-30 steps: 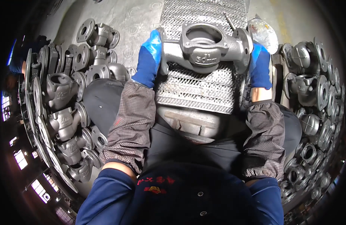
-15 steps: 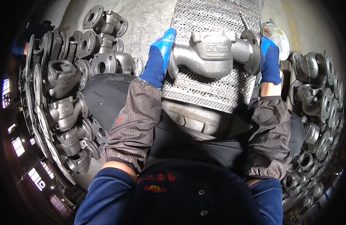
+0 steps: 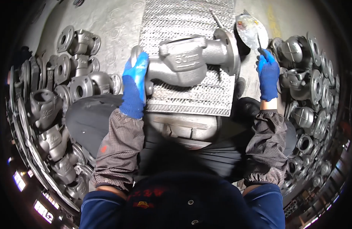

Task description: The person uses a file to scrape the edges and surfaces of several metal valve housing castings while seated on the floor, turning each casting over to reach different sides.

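Here, closest to me, my dark lap and both checked sleeve covers [image 3: 118,152] fill the lower part of the view, with my blue-gloved hands reaching up from them. My left hand [image 3: 134,86] lies flat against the near-left flange of the grey cast valve body [image 3: 187,63], fingers stretched along its end and pressed to the metal rather than curled round it. The valve body lies on its side across a perforated metal plate [image 3: 183,23] that rests over my knees, its long axis running left to right, the far flange [image 3: 227,49] standing on edge at the plate's right side. Under the plate's near edge another grey casting [image 3: 180,128] shows between my legs.

My right hand [image 3: 268,74] is off the valve, out past the plate's right edge, fingers closed around the thin handle of a flat, shiny-bladed tool [image 3: 252,30]; its blade points up and away from me. A thin metal rod [image 3: 217,19] lies on the plate near the far flange.

Further out, piles of similar flanged valve castings [image 3: 50,99] crowd the floor at my left, and more castings [image 3: 309,87] stack up at my right. Beyond the plate lies bare grey concrete floor [image 3: 107,23].
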`<action>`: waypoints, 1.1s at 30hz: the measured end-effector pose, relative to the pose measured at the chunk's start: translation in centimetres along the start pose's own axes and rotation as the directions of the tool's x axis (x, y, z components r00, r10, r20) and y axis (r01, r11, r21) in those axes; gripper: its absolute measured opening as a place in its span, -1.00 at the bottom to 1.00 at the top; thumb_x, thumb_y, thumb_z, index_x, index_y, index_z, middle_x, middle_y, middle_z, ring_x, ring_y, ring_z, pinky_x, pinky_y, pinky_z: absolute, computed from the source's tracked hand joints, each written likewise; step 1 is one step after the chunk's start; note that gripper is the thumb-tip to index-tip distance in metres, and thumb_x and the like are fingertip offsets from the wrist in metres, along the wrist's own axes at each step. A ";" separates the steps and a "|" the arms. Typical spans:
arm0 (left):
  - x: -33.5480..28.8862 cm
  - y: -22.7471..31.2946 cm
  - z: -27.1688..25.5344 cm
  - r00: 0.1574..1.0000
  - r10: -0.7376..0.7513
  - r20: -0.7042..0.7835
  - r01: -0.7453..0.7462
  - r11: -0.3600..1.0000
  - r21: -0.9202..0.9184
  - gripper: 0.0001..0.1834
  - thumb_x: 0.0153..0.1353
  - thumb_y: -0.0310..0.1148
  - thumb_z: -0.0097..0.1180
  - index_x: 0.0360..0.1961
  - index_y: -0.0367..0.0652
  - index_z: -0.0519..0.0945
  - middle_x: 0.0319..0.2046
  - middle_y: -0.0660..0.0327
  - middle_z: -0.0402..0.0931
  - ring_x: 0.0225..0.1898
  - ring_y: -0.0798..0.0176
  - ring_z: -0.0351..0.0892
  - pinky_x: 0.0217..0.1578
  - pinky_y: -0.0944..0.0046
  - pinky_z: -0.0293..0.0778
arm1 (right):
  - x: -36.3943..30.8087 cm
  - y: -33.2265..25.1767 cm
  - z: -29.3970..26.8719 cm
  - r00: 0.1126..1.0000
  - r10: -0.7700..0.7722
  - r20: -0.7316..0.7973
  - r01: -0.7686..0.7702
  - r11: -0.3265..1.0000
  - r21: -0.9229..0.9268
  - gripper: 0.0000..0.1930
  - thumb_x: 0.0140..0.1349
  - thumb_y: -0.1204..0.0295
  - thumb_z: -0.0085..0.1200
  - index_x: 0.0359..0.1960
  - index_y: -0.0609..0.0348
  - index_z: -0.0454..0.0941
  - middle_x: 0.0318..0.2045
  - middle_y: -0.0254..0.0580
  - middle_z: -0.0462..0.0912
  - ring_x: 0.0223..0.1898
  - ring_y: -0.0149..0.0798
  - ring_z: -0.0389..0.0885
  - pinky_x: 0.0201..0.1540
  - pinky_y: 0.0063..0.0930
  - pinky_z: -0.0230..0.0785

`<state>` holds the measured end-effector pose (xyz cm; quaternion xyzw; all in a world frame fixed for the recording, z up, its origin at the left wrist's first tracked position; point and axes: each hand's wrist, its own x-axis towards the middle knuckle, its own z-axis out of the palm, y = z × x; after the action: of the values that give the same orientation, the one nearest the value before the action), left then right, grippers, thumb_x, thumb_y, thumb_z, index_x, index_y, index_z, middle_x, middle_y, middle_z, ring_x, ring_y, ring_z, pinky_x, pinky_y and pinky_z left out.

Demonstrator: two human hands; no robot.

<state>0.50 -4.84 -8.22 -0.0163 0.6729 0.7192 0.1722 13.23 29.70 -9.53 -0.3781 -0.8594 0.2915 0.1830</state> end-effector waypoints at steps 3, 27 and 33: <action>0.5 -0.3 0.3 0.998 -0.047 -0.050 0.048 0.999 0.007 -0.56 0.31 -0.12 0.04 0.04 -0.25 0.45 -0.56 0.33 0.44 -0.78 0.51 0.23 -0.81 0.48 0.12 | 0.7 2.6 0.2 0.997 -0.040 -0.062 0.022 0.963 -0.268 -0.75 0.18 0.33 0.03 -0.13 -0.08 0.66 -0.35 0.04 0.65 -0.32 0.03 0.65 -0.27 -0.23 0.48; 0.6 -0.9 0.6 0.990 -0.093 -0.106 0.076 0.984 -0.159 -0.62 0.29 -0.20 0.10 0.00 -0.25 0.51 -0.26 0.27 0.51 -0.26 0.41 0.48 -0.22 0.39 0.43 | 2.8 1.0 2.2 0.997 -0.045 0.056 0.068 0.842 -0.536 -0.71 0.12 0.40 -0.03 -0.15 -0.17 0.66 -0.28 -0.02 0.66 -0.30 0.05 0.66 -0.24 -0.14 0.52; 0.6 -0.7 0.7 0.988 -0.041 -0.146 0.042 0.999 0.003 -0.64 0.30 -0.18 0.10 -0.02 -0.22 0.52 -0.33 0.32 0.49 -0.38 0.47 0.46 -0.39 0.44 0.41 | 2.4 1.4 1.9 0.988 -0.120 0.100 0.155 0.829 -0.538 -0.72 0.11 0.41 -0.02 -0.17 -0.12 0.67 -0.31 -0.01 0.66 -0.31 0.05 0.66 -0.25 -0.13 0.52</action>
<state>0.23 -4.05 -8.95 -0.0824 0.6853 0.7104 0.1374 11.45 31.62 -11.66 -0.3422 -0.9370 0.0333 0.0618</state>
